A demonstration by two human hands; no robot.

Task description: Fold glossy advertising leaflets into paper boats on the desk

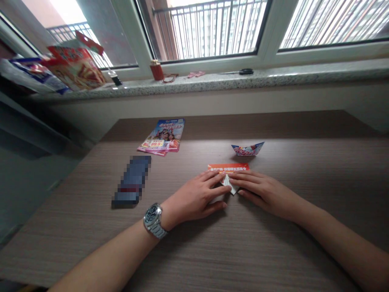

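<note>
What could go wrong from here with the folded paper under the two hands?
The left hand and right hand cover much of the folded paper, so a crease might go crooked unnoticed.
Uneven pressure from the two hands could shift the paper on the table.
The paper boat stands just beyond; a forward reach might knock it.

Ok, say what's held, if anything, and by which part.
Nothing is visibly gripped; the left hand and right hand lay their fingers over either side of the folded paper, on the table.
</note>
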